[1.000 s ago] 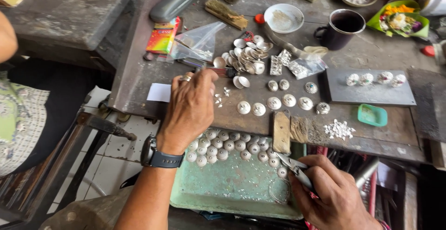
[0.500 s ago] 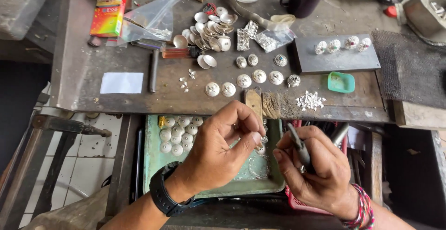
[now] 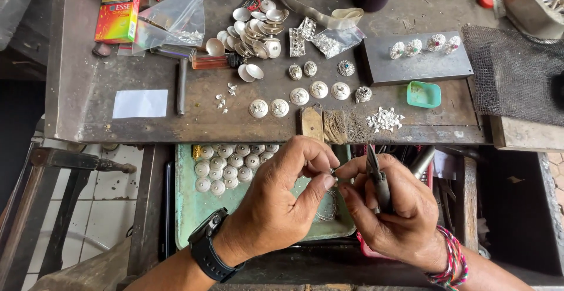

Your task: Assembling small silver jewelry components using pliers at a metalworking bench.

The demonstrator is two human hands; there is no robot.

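On the workbench (image 3: 88,120), a heap of domed metal discs (image 3: 255,23) lies left of the slab (image 3: 423,67) carrying four ornate beads (image 3: 424,45), with a small dish (image 3: 423,94) just before it. Below the bench edge, a tray (image 3: 188,220) holds rows of round caps (image 3: 226,164). Over the tray's right part the left hand (image 3: 282,203) and right hand (image 3: 390,208) meet, the right holding pliers (image 3: 379,179).

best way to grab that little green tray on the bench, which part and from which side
Pinch the green tray by its raised rim, coming straight down from above. It lies flat and open side up, near the dark slab, so the front edge looks freest.
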